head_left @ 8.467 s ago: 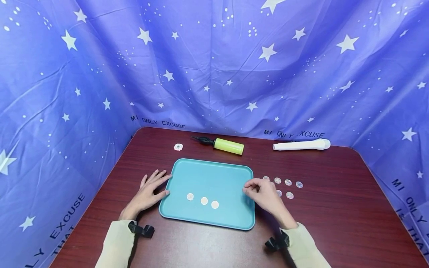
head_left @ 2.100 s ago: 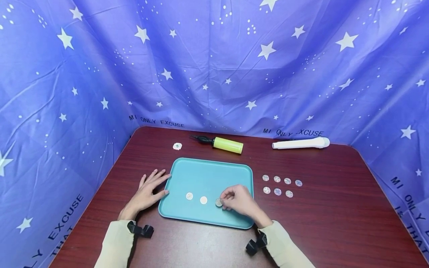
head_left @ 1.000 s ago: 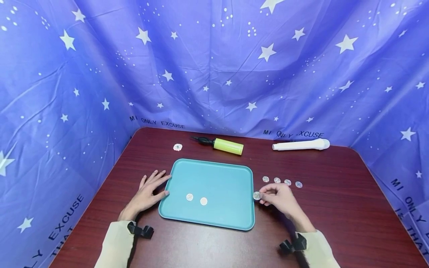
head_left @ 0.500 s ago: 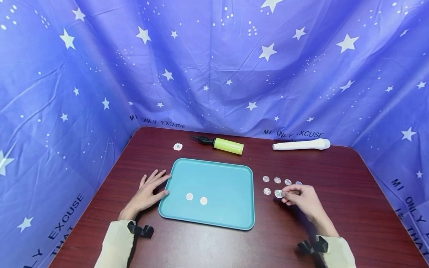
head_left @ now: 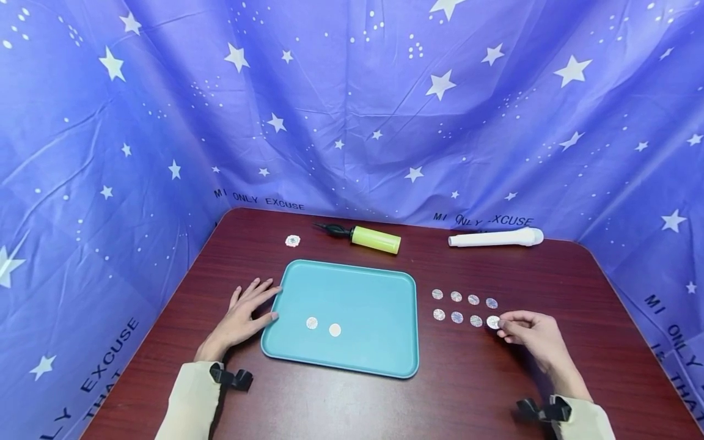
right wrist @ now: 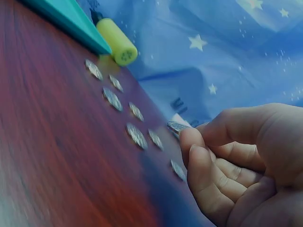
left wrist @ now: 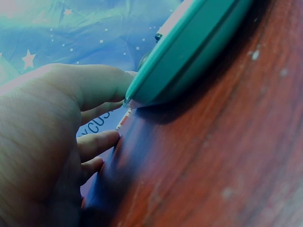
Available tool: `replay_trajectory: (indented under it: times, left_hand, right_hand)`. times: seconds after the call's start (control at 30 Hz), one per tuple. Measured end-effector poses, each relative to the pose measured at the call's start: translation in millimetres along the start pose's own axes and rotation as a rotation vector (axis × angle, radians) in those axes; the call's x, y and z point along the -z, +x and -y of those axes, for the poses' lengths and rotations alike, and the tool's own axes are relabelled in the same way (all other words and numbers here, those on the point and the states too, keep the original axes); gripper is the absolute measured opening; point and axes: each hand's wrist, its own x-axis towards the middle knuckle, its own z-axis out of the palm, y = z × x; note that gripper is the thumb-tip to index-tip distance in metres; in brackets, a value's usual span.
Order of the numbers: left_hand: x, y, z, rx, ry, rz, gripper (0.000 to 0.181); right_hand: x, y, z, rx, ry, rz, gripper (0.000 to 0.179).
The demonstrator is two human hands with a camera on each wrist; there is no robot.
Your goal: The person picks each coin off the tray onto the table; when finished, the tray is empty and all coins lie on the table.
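Note:
The right hand pinches a silver coin between thumb and fingertips, at the right end of the nearer of two coin rows. In the right wrist view, this coin is tilted, its lower edge hidden by the fingertips. Whether it touches the table is unclear. Several coins lie flat beside it, right of a teal tray. On the tray lie two more coins, a left one and a right one. The left hand, fingers spread, touches the tray's left rim.
Along the back of the dark red table lie a white flower-shaped piece, a yellow-green hand pump with a black nozzle, and a white microphone-shaped stick. A blue star-patterned curtain surrounds the table.
The right hand has taken a third coin from the tray and carried it rightward over the table, past the other coins, to the nearer row's end. The left hand has stayed put.

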Motion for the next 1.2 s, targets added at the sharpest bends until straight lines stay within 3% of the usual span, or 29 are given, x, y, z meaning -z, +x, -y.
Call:
replay_trajectory:
  times: [0.2,0.5,0.77,1.0,1.2]
  left_hand:
    - [0.4,-0.6,0.9,0.001,0.003,-0.001,0.059]
    - [-1.5,-0.9,2.8,0.005,0.006,0.005,0.059]
    - [-1.0,0.8,2.3,0.011,0.007,0.009,0.06]
    - [-0.4,0.8,1.7,0.016,-0.001,0.013,0.06]
    - [0.4,1.0,1.1,0.016,-0.016,0.018,0.06]
  right_hand:
    - [11.1,0.5,-6.5,-0.055,-0.034,-0.018,0.021]
    - [10.7,5.4,-10.7,-0.095,-0.129,-0.027,0.008]
    - [7.0,7.3,-8.9,-0.103,-0.264,-0.032,0.018]
    - [3.6,8.1,-7.2,-0.088,-0.415,-0.092,0.021]
    - [2.1,8.4,-6.0,-0.094,-0.465,-0.106,0.021]
